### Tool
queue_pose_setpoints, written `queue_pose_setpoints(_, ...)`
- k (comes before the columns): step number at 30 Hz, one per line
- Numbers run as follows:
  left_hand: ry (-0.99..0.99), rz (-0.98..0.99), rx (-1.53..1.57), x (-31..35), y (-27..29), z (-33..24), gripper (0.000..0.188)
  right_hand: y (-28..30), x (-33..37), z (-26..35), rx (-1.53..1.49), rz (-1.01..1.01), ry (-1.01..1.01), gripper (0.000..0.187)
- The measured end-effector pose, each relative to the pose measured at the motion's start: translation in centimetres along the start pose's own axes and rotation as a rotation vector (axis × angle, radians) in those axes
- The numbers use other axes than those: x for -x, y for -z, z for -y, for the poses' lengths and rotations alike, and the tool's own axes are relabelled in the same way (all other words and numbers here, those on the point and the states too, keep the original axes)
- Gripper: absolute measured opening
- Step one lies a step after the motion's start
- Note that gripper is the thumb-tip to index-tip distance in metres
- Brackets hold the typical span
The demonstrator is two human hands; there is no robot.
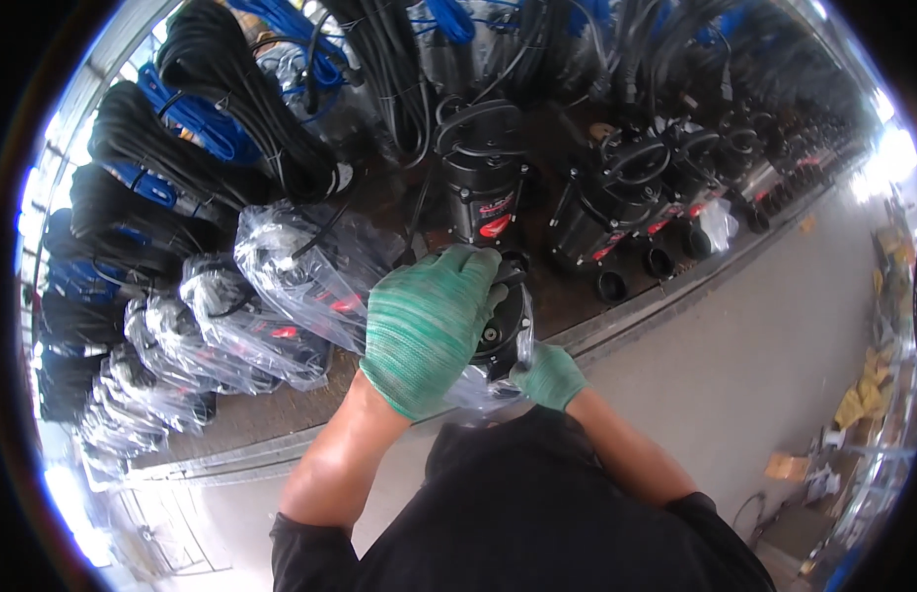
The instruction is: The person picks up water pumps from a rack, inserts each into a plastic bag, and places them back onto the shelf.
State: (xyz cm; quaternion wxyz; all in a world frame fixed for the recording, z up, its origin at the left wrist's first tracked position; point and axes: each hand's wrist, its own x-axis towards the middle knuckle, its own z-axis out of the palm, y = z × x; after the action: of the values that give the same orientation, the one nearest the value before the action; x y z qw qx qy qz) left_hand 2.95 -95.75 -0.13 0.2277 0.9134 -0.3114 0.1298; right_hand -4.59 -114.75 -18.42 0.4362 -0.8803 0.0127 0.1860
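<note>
In front of me at the bench edge is a black pump, partly covered by my hands. My left hand, in a green knit glove, is closed over its far side with the fingers curled. What lies under that palm is hidden. At the pump's near right side my right hand, gloved the same way, pinches the edge of a clear plastic bag that wraps the pump's near end. Just beyond stands an unbagged black pump with a top handle and a red label.
Bagged pumps line the bench to the left, with coiled black cables and blue cords behind. More bare black pumps run off to the right. The bench's metal edge passes before me. Yellow bags lie on the floor far right.
</note>
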Motion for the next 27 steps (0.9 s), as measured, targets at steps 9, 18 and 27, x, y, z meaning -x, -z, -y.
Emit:
queue_pose_setpoints(9, 0.168, -0.119, 0.329, -0.7, -0.1, 0.7, 0.024, 10.2, 2.1, 11.4, -1.212, -0.133, 0.127, 0.048)
queue_pose_setpoints(18, 0.097, -0.045, 0.280, -1.3, -0.1, 0.7, 0.021, 17.8, 2.9, 15.9, -0.549, -0.036, 0.385, 0.043)
queue_pose_setpoints(27, 0.407, -0.481, 0.373, 0.7, 1.9, 4.9, 0.037, 14.9, 4.3, 19.6, 0.159, -0.621, 1.231, 0.043)
